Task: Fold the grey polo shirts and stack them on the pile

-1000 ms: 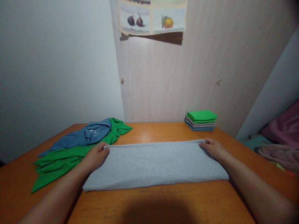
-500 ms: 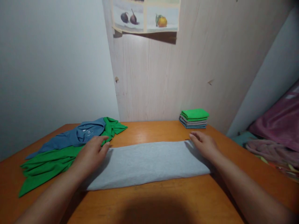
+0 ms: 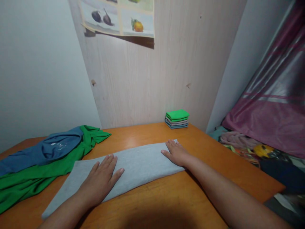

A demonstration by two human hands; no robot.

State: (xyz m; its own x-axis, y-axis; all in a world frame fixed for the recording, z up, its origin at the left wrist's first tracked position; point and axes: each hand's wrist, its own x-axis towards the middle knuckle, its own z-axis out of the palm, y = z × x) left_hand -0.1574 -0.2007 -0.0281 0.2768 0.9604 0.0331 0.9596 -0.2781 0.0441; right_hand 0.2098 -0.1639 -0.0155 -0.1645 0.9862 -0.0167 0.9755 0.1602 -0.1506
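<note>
A light grey cloth garment (image 3: 140, 168), folded into a long strip, lies across the wooden table. My left hand (image 3: 102, 178) rests flat on its left part, fingers stretched and thumb apart. On the strip's right end lies my right hand (image 3: 175, 152), also flat with the fingers out. Neither hand grips the cloth. Left of the strip are a crumpled blue garment (image 3: 57, 144) and a green garment (image 3: 88, 143) spread partly under it.
A neat stack of folded cloths (image 3: 177, 119), bright green on top, stands at the table's back right. The orange-brown table (image 3: 152, 206) meets a wood-grain panel behind. Beyond its right edge hang a pink curtain (image 3: 267, 124) and assorted items.
My hands have come down from the strip's ends and now press flat on the cloth. The view has turned to the right, so the table contents appear shifted left.
</note>
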